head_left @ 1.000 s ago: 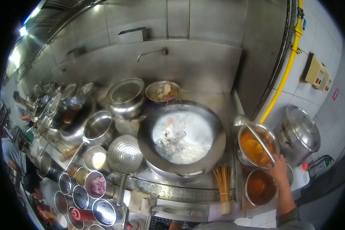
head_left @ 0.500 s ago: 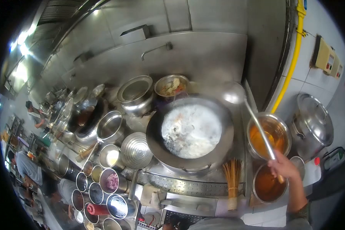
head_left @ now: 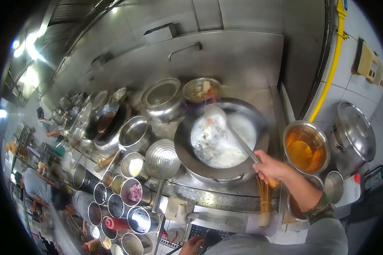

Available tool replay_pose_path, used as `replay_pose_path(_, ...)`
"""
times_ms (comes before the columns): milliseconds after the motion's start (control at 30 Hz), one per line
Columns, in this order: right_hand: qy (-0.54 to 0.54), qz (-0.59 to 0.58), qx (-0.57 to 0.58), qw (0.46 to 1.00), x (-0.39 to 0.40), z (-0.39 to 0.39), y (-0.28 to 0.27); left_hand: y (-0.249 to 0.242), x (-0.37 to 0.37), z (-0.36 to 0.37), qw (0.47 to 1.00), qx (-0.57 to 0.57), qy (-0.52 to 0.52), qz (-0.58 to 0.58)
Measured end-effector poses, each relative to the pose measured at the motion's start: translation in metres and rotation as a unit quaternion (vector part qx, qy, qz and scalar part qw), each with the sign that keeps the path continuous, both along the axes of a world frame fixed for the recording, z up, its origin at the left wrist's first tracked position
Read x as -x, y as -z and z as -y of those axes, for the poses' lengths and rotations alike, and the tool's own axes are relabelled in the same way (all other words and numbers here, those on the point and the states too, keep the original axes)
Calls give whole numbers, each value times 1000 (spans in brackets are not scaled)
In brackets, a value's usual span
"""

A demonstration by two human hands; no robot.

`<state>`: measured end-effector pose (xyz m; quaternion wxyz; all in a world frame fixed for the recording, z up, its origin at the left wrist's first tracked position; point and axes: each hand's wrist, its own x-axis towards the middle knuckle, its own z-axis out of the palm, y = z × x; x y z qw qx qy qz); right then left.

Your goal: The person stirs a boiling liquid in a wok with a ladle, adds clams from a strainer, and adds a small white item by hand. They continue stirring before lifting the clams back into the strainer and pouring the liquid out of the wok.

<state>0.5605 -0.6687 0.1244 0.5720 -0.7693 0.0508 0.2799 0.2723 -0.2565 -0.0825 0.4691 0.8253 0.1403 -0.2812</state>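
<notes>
R hand (head_left: 271,167) fisted, arm outstretched; L hand (head_left: 191,245) low, barely visible.

There is one view only, from a camera worn on the person's head, looking forward and steeply down over the cooking bench (head_left: 225,199) through a very wide lens that bends the edges and leaves black corners. It faces the steel back wall (head_left: 225,55), with the wok (head_left: 221,140) close below the middle and the right hand (head_left: 270,166) reaching in from the lower right edge near the lens. To the left the view runs far along a row of pots (head_left: 110,123) to people working well away.
</notes>
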Motion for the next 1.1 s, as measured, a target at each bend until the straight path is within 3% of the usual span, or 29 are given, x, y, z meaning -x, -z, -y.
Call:
replay_pose_path(33,32,-34,-93,995,3,-5,-2,-52,-20,15,1000,2,20,-16)
replay_pose_path(100,87,-92,-232,964,16,-10,-6,-95,-42,26,1000,9,15,21)
replay_pose_path(233,130,-176,-416,883,47,-7,-17,-134,-71,20,998,51,16,31)
replay_pose_path(333,101,-99,-294,945,76,-11,-29,-137,-75,8,988,29,47,143)
replay_pose_path(433,86,-26,-195,977,93,-20,-37,-149,-85,-1,984,29,87,153)
replay_pose_path(500,98,-4,-181,979,102,-24,-39,-164,-98,-3,981,30,119,149)
replay_pose_path(633,169,-27,-259,951,116,-40,-46,-188,-118,-12,975,56,155,147)
replay_pose_path(733,204,-22,-228,952,126,-56,-45,-195,-127,-27,969,68,177,158)
replay_pose_path(933,191,1,-86,978,138,-80,-39,-192,-140,-53,968,67,192,144)
replay_pose_path(1100,176,29,40,983,146,-94,-45,-175,-143,-74,956,77,205,197)
